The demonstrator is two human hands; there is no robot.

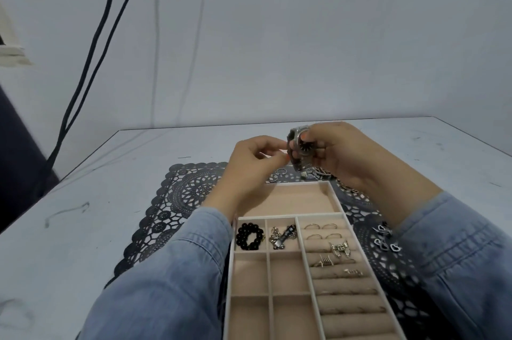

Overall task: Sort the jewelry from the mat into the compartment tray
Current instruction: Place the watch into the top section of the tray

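Held up over the far end of the tray (299, 183), a chunky metal watch (300, 149) was gripped by the right hand (340, 154), its band pinched by the left hand (249, 165).

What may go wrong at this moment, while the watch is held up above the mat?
1. The watch, held between the right hand and left hand, might slip and drop among the loose rings on the mat.
2. The right sleeve lies close to the heart pieces beside the tray and might drag them away.
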